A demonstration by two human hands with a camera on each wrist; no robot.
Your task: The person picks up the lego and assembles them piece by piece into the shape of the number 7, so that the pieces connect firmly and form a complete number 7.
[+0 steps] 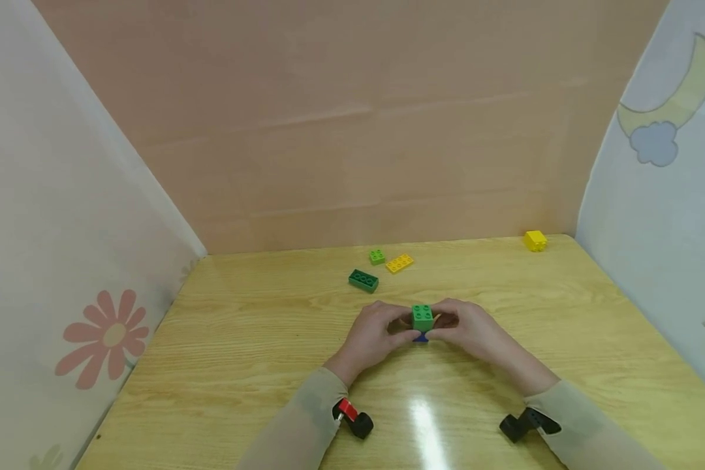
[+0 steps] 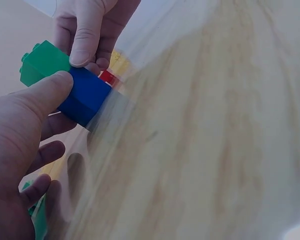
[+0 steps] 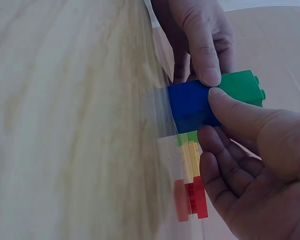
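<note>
Pinkish-brown sheeting hangs behind the light wooden desk [image 1: 258,339], and on the white side walls I can make out a red flower [image 1: 114,335] at left and a pale moon [image 1: 684,91] at right. From my end I see both hands meeting around a stack [image 1: 422,320]: a green block [image 1: 422,312], studs up, sitting on a blue block [image 2: 87,95]. My left hand [image 1: 376,335] grasps it from one side, thumb at the seam; my right hand [image 1: 472,331] pinches it from the other, thumb tip just beside the left one. Whether the stack touches the desk I can't quite tell.

Past the left hand lies a dark green brick [image 1: 363,281], with a small lime brick [image 1: 377,256] and a flat yellow brick [image 1: 399,263] near it. My right wrist view catches a red piece [image 3: 201,197] by that hand's fingers. Well apart, near the far right corner, is a yellow block [image 1: 535,241].
</note>
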